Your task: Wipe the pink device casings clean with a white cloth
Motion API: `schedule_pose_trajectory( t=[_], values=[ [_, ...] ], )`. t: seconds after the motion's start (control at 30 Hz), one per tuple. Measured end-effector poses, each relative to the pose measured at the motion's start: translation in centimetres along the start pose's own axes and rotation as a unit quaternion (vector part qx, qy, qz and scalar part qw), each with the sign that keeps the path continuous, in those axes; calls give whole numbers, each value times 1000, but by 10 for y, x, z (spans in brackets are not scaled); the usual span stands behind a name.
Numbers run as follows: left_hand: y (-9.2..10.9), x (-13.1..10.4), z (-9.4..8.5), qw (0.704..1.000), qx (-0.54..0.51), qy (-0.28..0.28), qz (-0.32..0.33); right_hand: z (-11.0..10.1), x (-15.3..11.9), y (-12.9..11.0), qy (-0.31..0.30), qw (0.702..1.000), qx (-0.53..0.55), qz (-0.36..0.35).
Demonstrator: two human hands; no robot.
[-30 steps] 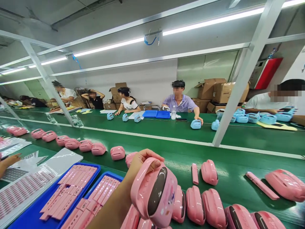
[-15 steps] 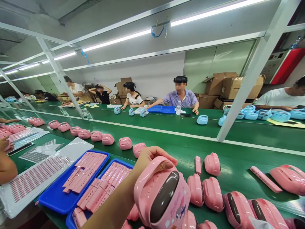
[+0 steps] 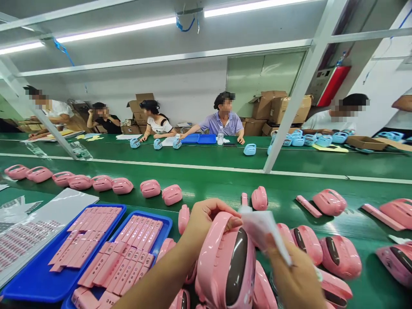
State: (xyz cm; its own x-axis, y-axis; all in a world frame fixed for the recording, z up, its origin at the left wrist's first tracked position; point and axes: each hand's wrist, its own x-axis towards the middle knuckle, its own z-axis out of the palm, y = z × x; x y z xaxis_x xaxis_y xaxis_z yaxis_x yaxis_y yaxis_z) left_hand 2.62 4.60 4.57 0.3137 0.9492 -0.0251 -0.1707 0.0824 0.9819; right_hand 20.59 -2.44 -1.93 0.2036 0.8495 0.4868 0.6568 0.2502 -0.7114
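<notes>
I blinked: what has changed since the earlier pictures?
The right hand has come into view, holding a blurred white sheet or cloth beside the pink casing. Across the bench, the person in purple has taken a hand off a blue casing. The left hand still holds the pink casing.

Trays to your left, housings beyond and to your right.
On your side of the lengthwise rail (image 3: 161, 165), a sticker sheet (image 3: 28, 244) lies left of the left tray (image 3: 32, 281); the right tray (image 3: 168, 219) sits just beside it, and button strips (image 3: 128, 266) lie in both. Behind them runs a row of housings (image 3: 122, 186); more housings (image 3: 341, 256) cluster before you and rightward. Across the rail, a bottle (image 3: 220, 136) stands right of two far trays (image 3: 207, 139), with cartons (image 3: 289, 110) behind.
</notes>
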Motion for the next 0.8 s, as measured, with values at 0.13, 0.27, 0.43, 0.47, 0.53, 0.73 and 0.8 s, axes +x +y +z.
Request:
schedule_pose_trajectory(
  t=[0.13, 0.27, 0.43, 0.47, 0.53, 0.73, 0.8],
  values=[
    [-6, 7, 3, 998, 44, 36, 26, 34, -22, -33, -12, 989, 43, -141],
    [-9, 12, 0, 998, 51, 35, 5, 38, -35, -21, -29, 985, 44, -162],
    [-14, 16, -1, 996, 78, 50, -5, 37, -29, -10, -19, 991, -1, -129],
    [-15, 16, -1, 996, 77, 53, -9, 37, -28, -11, -9, 985, 3, -171],
    [-18, 17, -1, 997, 60, 56, -16, 36, -27, -13, -22, 970, 22, -241],
    [-26, 24, 0, 998, 55, 40, -14, 27, -33, -19, -60, 986, 8, -153],
    [-29, 27, 0, 997, 60, 43, -11, 28, -37, -22, -77, 979, 21, -188]
  ],
)
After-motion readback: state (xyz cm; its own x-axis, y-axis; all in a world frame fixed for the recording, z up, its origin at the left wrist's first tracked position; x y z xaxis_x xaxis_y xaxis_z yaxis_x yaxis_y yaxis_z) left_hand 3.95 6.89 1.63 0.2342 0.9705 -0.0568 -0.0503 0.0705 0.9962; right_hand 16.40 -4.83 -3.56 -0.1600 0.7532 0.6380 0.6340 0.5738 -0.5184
